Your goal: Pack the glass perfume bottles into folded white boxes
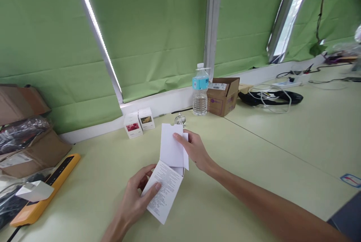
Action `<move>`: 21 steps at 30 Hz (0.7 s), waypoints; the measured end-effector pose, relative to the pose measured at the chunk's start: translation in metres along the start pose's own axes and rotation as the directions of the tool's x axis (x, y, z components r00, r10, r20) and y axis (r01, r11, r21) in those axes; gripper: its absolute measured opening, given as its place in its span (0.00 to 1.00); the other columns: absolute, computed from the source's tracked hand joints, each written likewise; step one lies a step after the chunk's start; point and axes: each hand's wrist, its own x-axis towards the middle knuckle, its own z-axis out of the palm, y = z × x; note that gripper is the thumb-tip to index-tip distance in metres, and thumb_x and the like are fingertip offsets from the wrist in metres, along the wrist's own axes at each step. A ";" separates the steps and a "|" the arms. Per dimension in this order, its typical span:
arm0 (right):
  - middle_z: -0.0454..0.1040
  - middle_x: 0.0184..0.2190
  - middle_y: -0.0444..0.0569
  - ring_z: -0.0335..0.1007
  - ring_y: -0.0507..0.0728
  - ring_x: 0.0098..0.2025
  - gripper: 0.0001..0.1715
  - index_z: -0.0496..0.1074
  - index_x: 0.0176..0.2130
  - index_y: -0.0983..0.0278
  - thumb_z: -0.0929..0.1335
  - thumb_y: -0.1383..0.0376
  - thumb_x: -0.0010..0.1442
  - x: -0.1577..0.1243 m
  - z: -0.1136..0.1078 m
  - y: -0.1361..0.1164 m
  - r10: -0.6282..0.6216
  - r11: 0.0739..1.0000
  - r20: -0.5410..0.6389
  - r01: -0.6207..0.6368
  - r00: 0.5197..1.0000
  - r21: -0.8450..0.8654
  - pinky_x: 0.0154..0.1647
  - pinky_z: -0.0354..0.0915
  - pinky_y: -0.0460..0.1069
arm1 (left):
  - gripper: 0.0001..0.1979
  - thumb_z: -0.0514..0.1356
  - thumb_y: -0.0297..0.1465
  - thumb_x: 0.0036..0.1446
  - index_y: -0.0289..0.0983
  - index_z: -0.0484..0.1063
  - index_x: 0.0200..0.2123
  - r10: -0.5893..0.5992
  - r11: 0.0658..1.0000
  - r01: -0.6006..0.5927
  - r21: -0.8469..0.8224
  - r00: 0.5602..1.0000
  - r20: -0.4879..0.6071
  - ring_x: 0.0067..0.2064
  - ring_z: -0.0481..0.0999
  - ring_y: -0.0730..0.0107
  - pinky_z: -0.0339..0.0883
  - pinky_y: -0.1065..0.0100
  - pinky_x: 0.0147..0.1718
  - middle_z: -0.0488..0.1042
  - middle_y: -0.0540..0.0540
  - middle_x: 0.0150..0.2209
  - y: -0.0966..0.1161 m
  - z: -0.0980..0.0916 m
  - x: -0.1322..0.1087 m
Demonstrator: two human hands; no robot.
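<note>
A small white box (165, 191) with fine printed text is tilted above the pale green table (225, 197). My left hand (139, 193) grips its lower left part, thumb on the printed face and fingers behind. The top of the box is open, with a plain white flap (170, 146) standing up from it. My right hand (194, 150) pinches this flap at its right edge, the thumb in front and the other fingers mostly hidden behind. Just beyond the flap lies a small clear, shiny object (179, 119).
Two small white boxes with pictures (133, 126) stand by the wall. Behind are a water bottle (200, 93), a cardboard box (222, 97) and a black object with white cable (270, 98). An orange power strip (63, 168) and cartons (36, 152) sit left.
</note>
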 end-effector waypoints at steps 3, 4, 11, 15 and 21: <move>0.57 0.23 0.40 0.51 0.50 0.25 0.28 0.62 0.25 0.63 0.69 0.44 0.58 -0.001 0.000 -0.001 0.012 1.000 -0.023 -0.012 1.000 -0.011 0.24 0.48 0.46 | 0.24 0.60 0.45 0.58 0.41 0.71 0.54 0.023 0.999 -0.024 0.021 0.999 0.027 0.37 0.76 0.62 0.73 0.65 0.37 0.76 0.45 0.36 0.001 0.002 -0.002; 0.54 0.22 0.39 0.49 0.50 0.25 0.29 0.59 0.24 0.62 0.68 0.43 0.58 -0.001 0.000 -0.001 0.019 1.000 -0.029 -0.020 0.999 -0.011 0.23 0.47 0.46 | 0.24 0.60 0.45 0.58 0.41 0.71 0.55 0.031 0.999 -0.032 0.030 0.999 0.042 0.37 0.76 0.61 0.73 0.65 0.37 0.76 0.45 0.36 0.002 0.003 -0.003; 0.51 0.22 0.39 0.44 0.49 0.24 0.32 0.56 0.24 0.61 0.68 0.40 0.56 0.002 -0.001 0.002 0.091 0.996 -0.020 -0.091 0.996 0.017 0.21 0.43 0.46 | 0.24 0.58 0.45 0.60 0.42 0.67 0.56 0.043 0.997 -0.046 0.064 0.998 0.051 0.39 0.75 0.62 0.71 0.65 0.38 0.74 0.46 0.36 0.004 0.009 -0.006; 0.50 0.21 0.38 0.42 0.49 0.22 0.32 0.55 0.24 0.60 0.68 0.40 0.55 0.000 -0.001 0.001 0.123 0.992 -0.020 -0.122 0.992 0.031 0.19 0.42 0.46 | 0.24 0.57 0.45 0.61 0.42 0.65 0.57 0.040 0.997 -0.044 0.066 0.998 0.056 0.38 0.75 0.62 0.70 0.65 0.38 0.75 0.45 0.38 0.008 0.013 -0.008; 0.45 0.20 0.38 0.38 0.48 0.21 0.36 0.48 0.22 0.60 0.69 0.39 0.53 -0.002 0.001 -0.003 0.140 0.990 0.005 -0.140 0.990 -0.011 0.20 0.37 0.47 | 0.25 0.60 0.43 0.59 0.41 0.67 0.58 0.041 0.995 -0.042 0.091 0.999 0.017 0.33 0.74 0.63 0.69 0.67 0.32 0.77 0.43 0.37 0.012 0.015 -0.010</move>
